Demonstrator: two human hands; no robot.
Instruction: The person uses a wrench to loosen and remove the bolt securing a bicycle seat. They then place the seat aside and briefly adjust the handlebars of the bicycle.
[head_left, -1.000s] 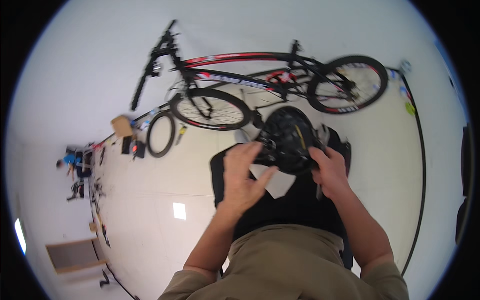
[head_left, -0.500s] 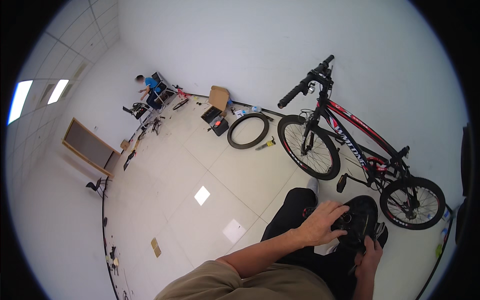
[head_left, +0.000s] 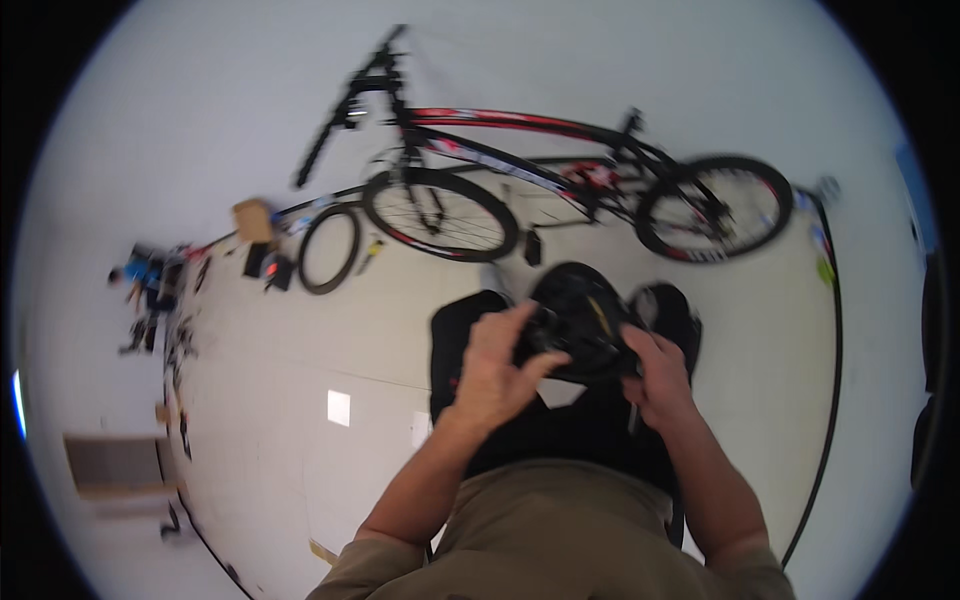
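Holding black saddle, cardboard box beyond

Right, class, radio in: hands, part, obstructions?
Right hand gripping right edge of black rounded part. Left hand at its left edge. Part's detail blurred. Bicycle beyond, clear of both hands.

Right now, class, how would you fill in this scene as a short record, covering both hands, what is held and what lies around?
Held item: black part with a yellowish mark, over the lap; exact type unclear
Right hand: gripping the part's right edge, thumb on top
Left hand: at the part's left side, thumb and fingers apart; grip unclear
Ahead: bike beside the white wall
Left of bike: loose tyre, then cardboard box
Far left: person in blue
Image: blurred
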